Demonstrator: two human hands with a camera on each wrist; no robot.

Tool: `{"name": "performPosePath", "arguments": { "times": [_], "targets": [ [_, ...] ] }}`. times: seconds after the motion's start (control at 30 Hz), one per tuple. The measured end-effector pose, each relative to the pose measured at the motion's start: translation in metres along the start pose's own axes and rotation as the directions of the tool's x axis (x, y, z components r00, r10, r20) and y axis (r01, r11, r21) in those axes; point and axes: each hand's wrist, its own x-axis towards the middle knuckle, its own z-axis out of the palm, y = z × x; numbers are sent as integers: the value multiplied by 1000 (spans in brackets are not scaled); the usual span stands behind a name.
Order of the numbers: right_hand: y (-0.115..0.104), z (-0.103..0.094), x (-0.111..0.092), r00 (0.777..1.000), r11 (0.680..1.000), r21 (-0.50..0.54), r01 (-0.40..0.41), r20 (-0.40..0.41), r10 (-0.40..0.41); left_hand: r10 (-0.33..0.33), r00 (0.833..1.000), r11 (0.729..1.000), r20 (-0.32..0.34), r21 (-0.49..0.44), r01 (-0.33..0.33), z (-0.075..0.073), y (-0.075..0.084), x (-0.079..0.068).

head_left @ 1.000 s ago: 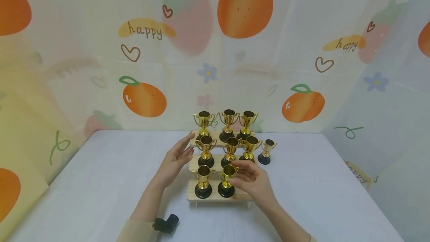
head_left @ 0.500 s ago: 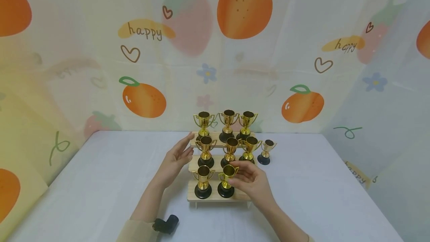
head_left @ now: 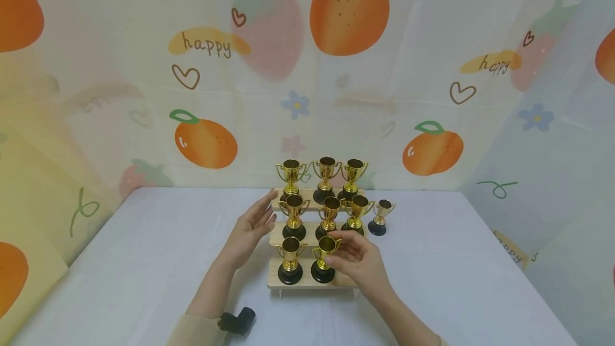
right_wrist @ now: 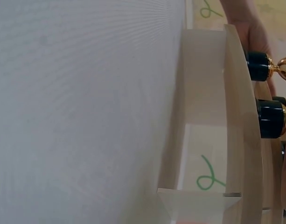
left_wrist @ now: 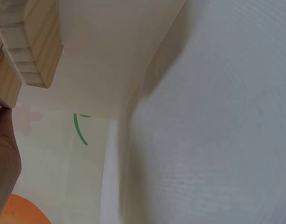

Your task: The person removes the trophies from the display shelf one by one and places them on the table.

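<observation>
In the head view, a three-tier wooden display stand bears small gold trophies with black bases. My right hand pinches the right-hand trophy on the lowest shelf between thumb and fingers. That trophy stands upright, its black base at the shelf's surface in the right wrist view. To its left is another trophy. My left hand lies along the stand's left side, fingers extended, fingertips at the end of the top shelf. The right hand partly covers the lowest shelf's right end.
Three trophies line the top shelf, among them a left one; three more fill the middle shelf, including a left one. A lone trophy stands on the white table right of the stand. A fruit-printed cloth hangs behind.
</observation>
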Motion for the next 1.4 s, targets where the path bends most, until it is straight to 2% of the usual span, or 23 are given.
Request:
{"name": "performPosePath", "arguments": {
  "times": [0.33,1.13,1.4],
  "targets": [
    [-1,1,1,1000,1000,-2,19,4,-19,8,1000,1000,2,-31,-8,1,1,0],
    [-1,3,0,1000,1000,-6,5,-10,-5,-1,1000,1000,1,-7,1,1,1,0],
    [0,1,-1,999,999,-22,29,-18,-29,6,1000,1000,6,-11,-6,0,1,0]
  ]
}}
